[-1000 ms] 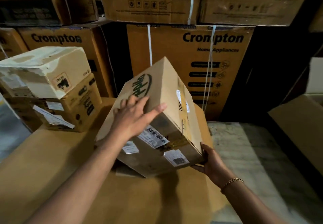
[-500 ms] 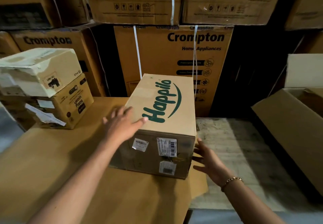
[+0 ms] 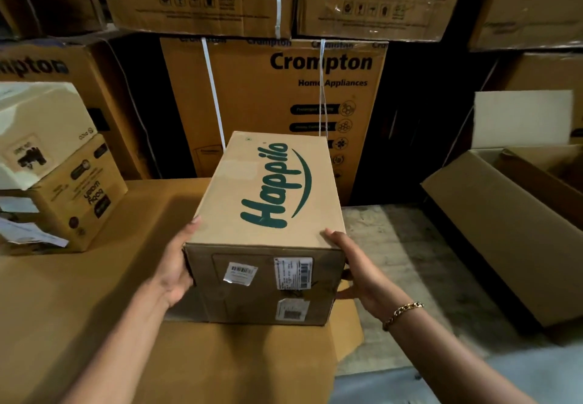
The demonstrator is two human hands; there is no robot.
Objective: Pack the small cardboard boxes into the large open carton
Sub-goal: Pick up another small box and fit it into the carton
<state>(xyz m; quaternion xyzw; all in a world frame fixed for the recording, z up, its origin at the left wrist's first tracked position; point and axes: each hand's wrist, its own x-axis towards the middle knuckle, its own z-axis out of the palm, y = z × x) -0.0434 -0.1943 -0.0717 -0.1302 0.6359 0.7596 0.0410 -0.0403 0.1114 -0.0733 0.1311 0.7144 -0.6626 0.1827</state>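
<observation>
The small brown cardboard box printed with green "Happilo" lettering [image 3: 268,189] sits at the near right end of the broad tan cardboard surface [image 3: 79,309], logo face up and its short labelled end toward the camera. Shadow hides its bottom edge, so whether it rests on the surface or is just lifted cannot be told. The left grip [image 3: 175,265], a bare hand, clasps the box's left side with the thumb tip on the top edge, its fingers hidden behind the box. The right grip [image 3: 356,274] holds the near right corner, thumb hooked over the top and fingers curled at the front edge; a gold chain bracelet [image 3: 402,310] circles that wrist. The white barcode stickers [image 3: 241,272] on the near face are too small to read. To the right, well apart from the box across the grey stone floor [image 3: 403,261], lies the large open brown carton [image 3: 504,230], its inside mostly cut off by the frame edge, with a pale flap [image 3: 523,118] standing behind it. On the surface's left, a cream box [image 3: 41,132] sits on a brown printed box [image 3: 79,201], both cropped. Behind stands a tall strapped "Crompton" carton [image 3: 284,104], partly hidden by the small box, under dim stacked cartons.
</observation>
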